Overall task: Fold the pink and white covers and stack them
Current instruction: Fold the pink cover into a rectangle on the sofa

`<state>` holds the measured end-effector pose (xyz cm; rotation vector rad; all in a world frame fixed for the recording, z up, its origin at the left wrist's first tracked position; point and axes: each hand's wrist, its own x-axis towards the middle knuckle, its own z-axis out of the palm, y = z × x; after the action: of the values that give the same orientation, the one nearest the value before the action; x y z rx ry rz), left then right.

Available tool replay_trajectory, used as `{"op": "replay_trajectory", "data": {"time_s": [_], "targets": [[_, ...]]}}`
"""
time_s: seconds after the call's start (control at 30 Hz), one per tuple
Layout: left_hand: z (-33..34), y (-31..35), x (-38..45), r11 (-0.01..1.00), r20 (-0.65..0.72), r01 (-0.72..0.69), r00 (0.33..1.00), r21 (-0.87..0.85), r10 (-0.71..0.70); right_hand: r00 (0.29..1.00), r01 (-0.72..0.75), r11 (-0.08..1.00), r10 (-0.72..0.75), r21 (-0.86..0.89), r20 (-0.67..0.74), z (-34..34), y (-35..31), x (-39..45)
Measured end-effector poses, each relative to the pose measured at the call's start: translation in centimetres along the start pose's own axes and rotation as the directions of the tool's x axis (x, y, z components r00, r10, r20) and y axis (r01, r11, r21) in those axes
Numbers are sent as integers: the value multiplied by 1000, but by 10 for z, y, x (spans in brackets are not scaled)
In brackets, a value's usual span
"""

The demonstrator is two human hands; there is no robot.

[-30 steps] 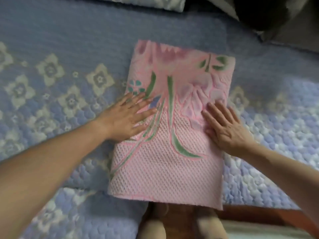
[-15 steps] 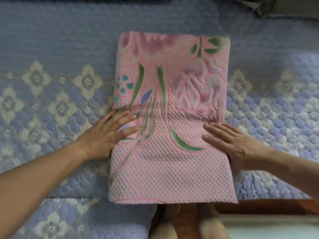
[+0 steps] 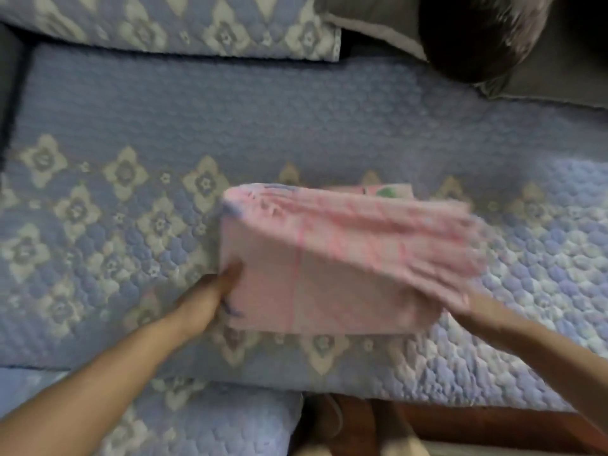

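The pink cover (image 3: pixel 329 284) lies mid-frame on the blue quilted bedspread (image 3: pixel 230 120). Its near half is lifted and turned over toward the far side, showing the plain pink underside, and motion blurs it. A strip of its flowered face (image 3: pixel 385 191) peeks out behind. My left hand (image 3: pixel 214 294) grips the cover's left edge, thumb on top. My right hand (image 3: pixel 473 307) holds the raised right edge, with its fingers hidden under the blurred cloth. No white cover is in view.
A matching quilted pillow (image 3: pixel 184 28) lies along the far edge. A dark furry thing (image 3: pixel 477 34) rests on grey fabric (image 3: pixel 559 80) at the top right. The bed's near edge, a wooden strip (image 3: pixel 493 429) and my feet (image 3: pixel 332 429) are below.
Both hands went from pressing flat on the spread cover to taking its side edges. The near half has come up and swung over toward the far end. The camera view has shifted.
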<state>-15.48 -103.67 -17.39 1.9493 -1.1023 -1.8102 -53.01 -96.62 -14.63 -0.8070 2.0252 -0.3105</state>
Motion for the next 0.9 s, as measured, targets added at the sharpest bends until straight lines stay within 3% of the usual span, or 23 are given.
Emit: {"op": "replay_trajectory", "data": {"time_s": [0.07, 0.13, 0.17, 0.23, 0.27, 0.33, 0.43, 0.5, 0.6, 0.73, 0.8, 0.9], "targets": [[15, 10, 8, 996, -270, 80, 959, -39, -87, 985, -29, 998, 19, 56, 170, -9, -19, 9], [26, 19, 6, 991, -397, 127, 913, 51, -96, 989, -10, 986, -15, 169, 147, -14, -15, 12], [29, 22, 3, 990, -465, 125, 882, 62, -82, 986, 23, 989, -46, 144, 163, -2, -15, 14], [34, 32, -13, 997, -570, -19, 820, 74, 58, 977, 69, 962, -118, 264, 175, -2, -6, 10], [35, 39, -20, 987, -567, -135, 808, 85, 159, 973, 83, 932, -152, 352, 172, -4, -4, 9], [34, 53, -24, 948, -415, -256, 854, 187, 313, 975, 105, 894, -178, 436, 129, -9, -5, 12], [40, 76, -1, 896, -274, -234, 896, 377, 350, 961, 202, 865, -265, 460, 77, -4, -26, 24], [48, 94, 2, 909, -350, -214, 871, 359, 343, 965, 230, 866, -263, 445, 13, -3, -41, 31], [44, 92, -5, 910, -529, -230, 754, 344, 390, 945, 328, 908, -314, 263, -94, -4, -52, 37], [35, 77, 10, 952, -577, -23, 791, 305, 205, 957, 276, 956, -263, 102, -126, 11, -69, 47], [41, 81, 15, 854, -588, 60, 750, 517, 304, 969, 206, 977, -197, 50, -150, 19, -74, 54], [61, 92, 4, 550, -415, -70, 580, 832, 701, 974, 110, 994, -109, -4, -199, 18, -73, 62]]}}
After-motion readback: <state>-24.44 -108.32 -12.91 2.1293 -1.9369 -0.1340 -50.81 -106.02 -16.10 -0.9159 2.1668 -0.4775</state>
